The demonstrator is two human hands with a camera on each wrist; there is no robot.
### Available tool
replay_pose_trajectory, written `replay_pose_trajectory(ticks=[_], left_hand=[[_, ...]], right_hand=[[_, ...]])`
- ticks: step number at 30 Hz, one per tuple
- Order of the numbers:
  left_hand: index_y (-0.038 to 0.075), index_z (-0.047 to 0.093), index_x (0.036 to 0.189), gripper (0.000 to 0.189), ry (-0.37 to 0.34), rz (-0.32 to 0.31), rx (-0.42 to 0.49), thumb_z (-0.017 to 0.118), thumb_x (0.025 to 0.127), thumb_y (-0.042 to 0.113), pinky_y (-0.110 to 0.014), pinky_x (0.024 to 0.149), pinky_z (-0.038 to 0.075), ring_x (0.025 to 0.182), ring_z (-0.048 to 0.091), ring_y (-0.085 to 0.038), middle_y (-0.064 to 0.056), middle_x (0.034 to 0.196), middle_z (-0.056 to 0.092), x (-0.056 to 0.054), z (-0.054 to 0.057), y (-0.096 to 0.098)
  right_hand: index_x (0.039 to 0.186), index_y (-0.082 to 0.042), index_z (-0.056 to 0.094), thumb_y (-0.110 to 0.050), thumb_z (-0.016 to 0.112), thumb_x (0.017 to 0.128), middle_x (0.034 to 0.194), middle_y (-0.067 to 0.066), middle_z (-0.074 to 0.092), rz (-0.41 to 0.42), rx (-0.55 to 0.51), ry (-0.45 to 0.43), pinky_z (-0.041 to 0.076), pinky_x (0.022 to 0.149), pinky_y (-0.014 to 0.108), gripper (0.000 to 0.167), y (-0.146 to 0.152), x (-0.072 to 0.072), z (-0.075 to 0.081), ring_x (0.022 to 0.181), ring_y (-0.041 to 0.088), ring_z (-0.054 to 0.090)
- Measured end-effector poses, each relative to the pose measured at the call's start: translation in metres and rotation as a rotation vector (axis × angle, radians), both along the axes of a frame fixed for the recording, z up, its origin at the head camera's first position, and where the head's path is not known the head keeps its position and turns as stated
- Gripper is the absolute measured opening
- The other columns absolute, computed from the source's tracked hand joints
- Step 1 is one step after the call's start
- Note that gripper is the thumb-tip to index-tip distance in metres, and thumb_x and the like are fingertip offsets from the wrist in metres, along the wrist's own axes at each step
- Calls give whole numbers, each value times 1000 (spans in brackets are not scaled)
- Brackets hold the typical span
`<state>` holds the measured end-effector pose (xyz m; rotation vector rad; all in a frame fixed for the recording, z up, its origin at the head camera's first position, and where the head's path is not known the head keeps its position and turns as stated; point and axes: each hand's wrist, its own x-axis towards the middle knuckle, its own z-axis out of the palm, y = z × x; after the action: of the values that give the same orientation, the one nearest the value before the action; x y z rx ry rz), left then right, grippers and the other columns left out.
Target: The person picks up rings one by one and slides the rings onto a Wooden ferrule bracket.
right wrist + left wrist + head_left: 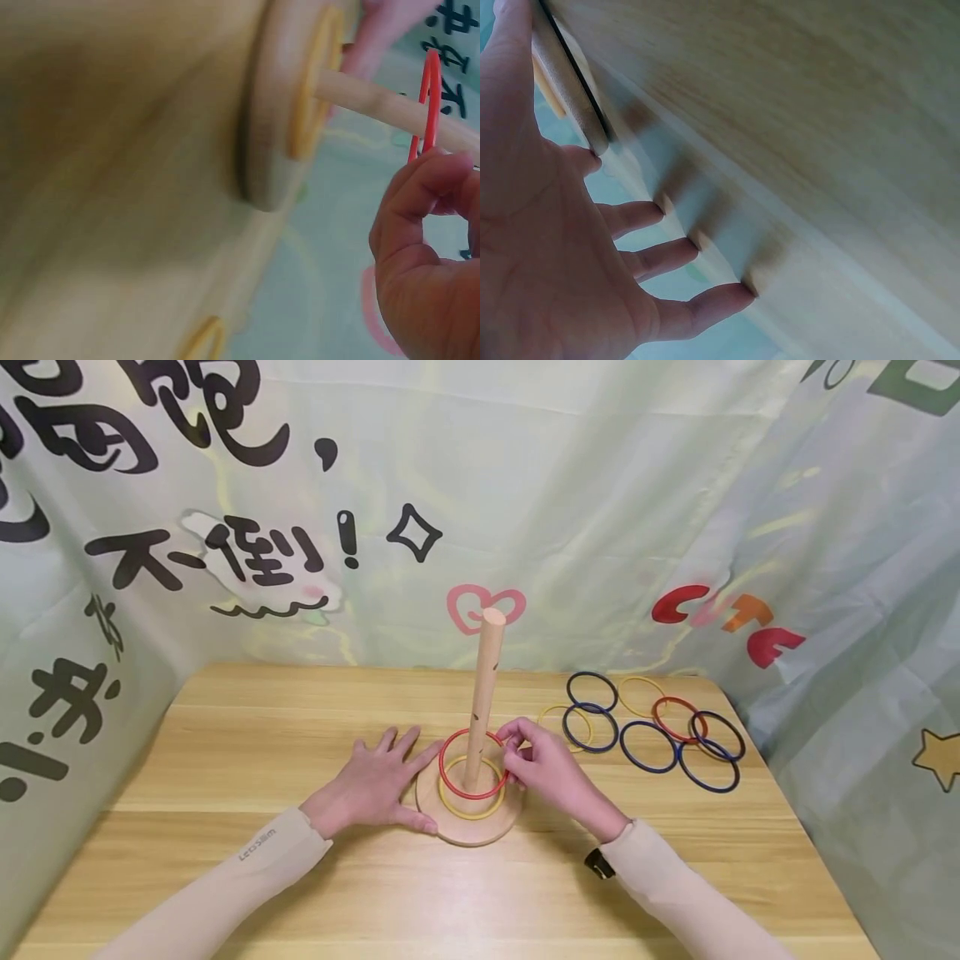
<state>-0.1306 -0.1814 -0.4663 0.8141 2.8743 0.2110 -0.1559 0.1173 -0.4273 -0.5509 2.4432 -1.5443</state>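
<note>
A wooden peg (487, 685) stands upright on a round wooden base (472, 832) on the table. One yellow ring (472, 816) lies around the peg on the base. My right hand (543, 768) pinches a red ring (474, 795) at its right side. In the right wrist view that red ring (433, 97) encircles the peg (375, 101), raised well above the base (271, 112) and the yellow ring (306, 112). My left hand (378, 781) rests with spread fingers at the base's left edge; in the left wrist view its fingertips touch the tabletop (817, 112).
To the right lie several loose rings: a blue ring (649, 770), a red ring (678, 699), a yellow ring (641, 678) and more, some overlapping. A printed curtain (600, 527) hangs behind the table (247, 735) and along its sides.
</note>
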Motion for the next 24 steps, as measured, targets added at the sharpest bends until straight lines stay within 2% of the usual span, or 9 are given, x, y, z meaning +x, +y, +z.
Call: replay_pose_trajectory(ticks=[2,9,14,19,24], left_hand=[[21,33,174,127,2,-1,4,67,76,95,-87,96,39,149,37,-62,-29,172,32,0,0,0],[21,34,174,127,11,-3,12,67,76,95,-87,95,39,148,38,-63,-29,171,32,0,-1,0],[22,34,174,127,15,-3,11,66,76,96,-87,95,40,148,38,-62,-29,171,33,1,-1,-1],[22,33,174,127,19,-5,13,66,76,96,-88,95,39,148,38,-63,-29,171,32,1,-1,-1],[22,33,174,127,18,-7,17,66,76,96,-88,95,39,148,38,-63,-29,171,32,0,-3,-1]], right_hand=[[120,5,66,6,61,101,89,7,60,9,25,-11,50,52,24,20,-1,0,-6,63,33,66],[116,2,68,7,62,99,83,4,61,45,101,-38,53,54,26,19,1,-2,-22,61,18,64],[117,1,68,6,64,98,84,5,61,42,138,-42,54,56,28,20,9,-3,-26,63,18,64],[119,1,70,3,66,100,89,6,62,-18,136,-23,53,57,26,20,29,-5,-27,68,19,65],[122,1,71,1,67,99,96,8,67,-130,181,47,50,56,26,23,63,-13,-26,70,22,67]])
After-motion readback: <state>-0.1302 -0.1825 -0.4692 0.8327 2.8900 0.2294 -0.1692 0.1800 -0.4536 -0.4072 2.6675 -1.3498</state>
